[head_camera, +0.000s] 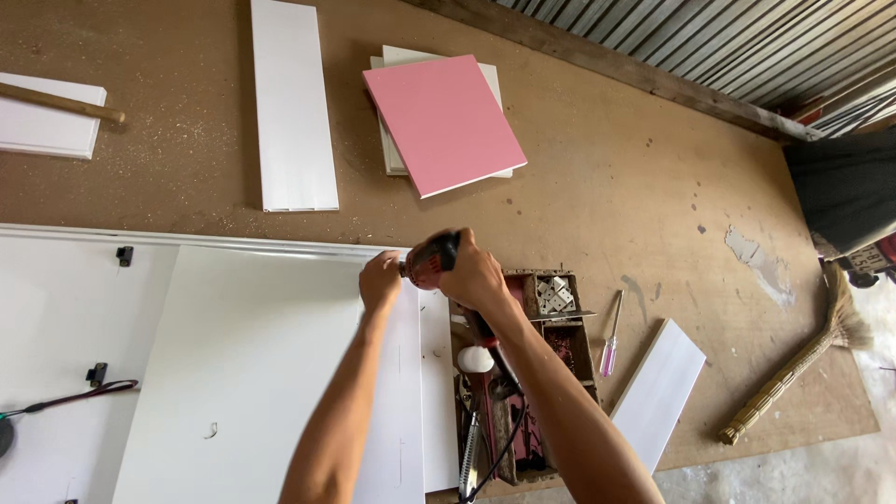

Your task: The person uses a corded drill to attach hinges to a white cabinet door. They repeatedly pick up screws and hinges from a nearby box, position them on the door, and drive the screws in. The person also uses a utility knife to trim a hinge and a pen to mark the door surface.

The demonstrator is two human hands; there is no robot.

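Right hand (474,273) is gripping the red drill (431,261), fingers clamped; left hand (380,280), fingers together, is steadying the stiff, probably slippery white panel (252,373) at centre frame.

I see no packages, labels, signs or screens anywhere in my view here; nothing of that kind shows.

Drill (431,261) over top corner of panel (252,373), right hand (476,275) on it, left hand (380,280) just left on panel edge. Toolbox (551,322) right of panel, screwdriver (611,341) right of toolbox, small board (658,392) beyond. Long board (291,103) and board stack (443,117) behind. Broom (803,359) far right, all on floor (616,168).
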